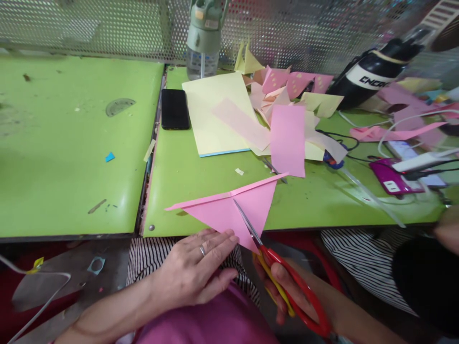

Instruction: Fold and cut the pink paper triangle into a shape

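Observation:
A folded piece of pink paper [218, 209] with a narrow folded strip along its far edge lies at the front of the green table, its near corner reaching past the table edge. My left hand [201, 258], wearing a ring, has its fingers stretched out at the paper's lower left edge; the fingertips seem to touch it. In my right hand [287, 282] is a pair of scissors [297, 282] with red and yellow handles. Their blades look closed and point across the pink paper, the tip near the folded strip.
A black phone [175, 109] and cream paper sheets [215, 124] lie farther back. Pink paper pieces [288, 138], a clear bottle [202, 52] and a black bottle [369, 71] stand or lie behind. Cables and a magenta device [392, 176] are at right. Another person sits there.

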Demonstrator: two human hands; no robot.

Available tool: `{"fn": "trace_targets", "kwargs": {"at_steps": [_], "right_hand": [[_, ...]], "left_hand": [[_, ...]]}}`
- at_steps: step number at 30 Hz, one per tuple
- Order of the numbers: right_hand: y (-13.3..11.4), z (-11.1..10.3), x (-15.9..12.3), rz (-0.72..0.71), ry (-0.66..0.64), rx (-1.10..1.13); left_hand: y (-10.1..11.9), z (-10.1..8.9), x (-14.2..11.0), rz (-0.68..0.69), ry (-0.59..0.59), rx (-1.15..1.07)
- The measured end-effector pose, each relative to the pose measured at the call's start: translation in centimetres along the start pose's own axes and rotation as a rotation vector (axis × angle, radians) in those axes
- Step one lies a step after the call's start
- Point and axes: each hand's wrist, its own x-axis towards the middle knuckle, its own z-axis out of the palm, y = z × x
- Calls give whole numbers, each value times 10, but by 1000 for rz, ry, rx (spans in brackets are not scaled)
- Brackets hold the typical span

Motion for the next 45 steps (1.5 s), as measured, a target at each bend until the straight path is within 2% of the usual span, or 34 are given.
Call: {"fn": "trace_targets", "kwargs": {"at_steps": [7,14,19,22,28,38,45], "right_hand": [[0,-1,3,6,-74,14],[-6,1,-1,1,-92,-30],[-8,5,-4,42,-27,-18],[-8,5,-4,38,-36,-19],[4,2,-2,92,-12,0],[-1,6,-2,47,8,50],[4,4,-2,73,-6,47]], "left_hand": [[2,1,1,26,26,1],[8,6,-2,-2,57,-15],[10,9,-2,-10,62,-10],[10,9,-2,-9,62,-7],[10,8,-1,-10,48,-2],[11,7,-1,0,32,28],[11,6,0,11,37,32]]}}
